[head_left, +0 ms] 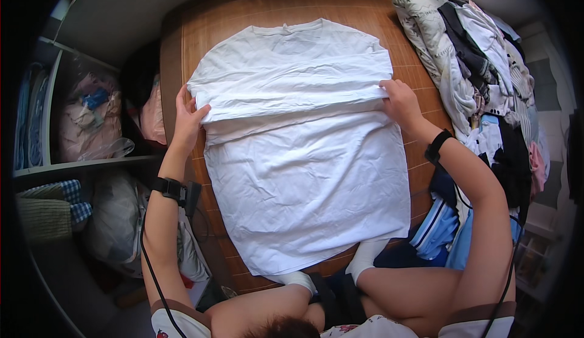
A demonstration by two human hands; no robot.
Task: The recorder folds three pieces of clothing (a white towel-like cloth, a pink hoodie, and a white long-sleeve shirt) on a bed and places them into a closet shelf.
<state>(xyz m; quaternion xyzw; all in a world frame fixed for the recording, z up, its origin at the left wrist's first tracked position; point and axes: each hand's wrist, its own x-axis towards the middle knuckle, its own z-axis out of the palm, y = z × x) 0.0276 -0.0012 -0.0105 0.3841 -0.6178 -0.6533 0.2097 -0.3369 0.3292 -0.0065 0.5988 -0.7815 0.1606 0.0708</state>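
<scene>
A white T-shirt lies spread in front of me, its neckline at the far end and its hem close to my feet. Across its upper half runs a raised, creased band of cloth, doubled over the layer beneath. My left hand grips the left end of this band, thumb on top. At the opposite end, my right hand pinches the band's edge between thumb and fingers. Some of the fingertips are hidden by the cloth. Wrinkles cross the lower part of the shirt.
The shirt rests on a brown slatted mat. Piled clothes line the right side, with blue garments near my right knee. Shelves with bagged textiles stand at left. White-socked feet touch the hem area. Cables run along both arms.
</scene>
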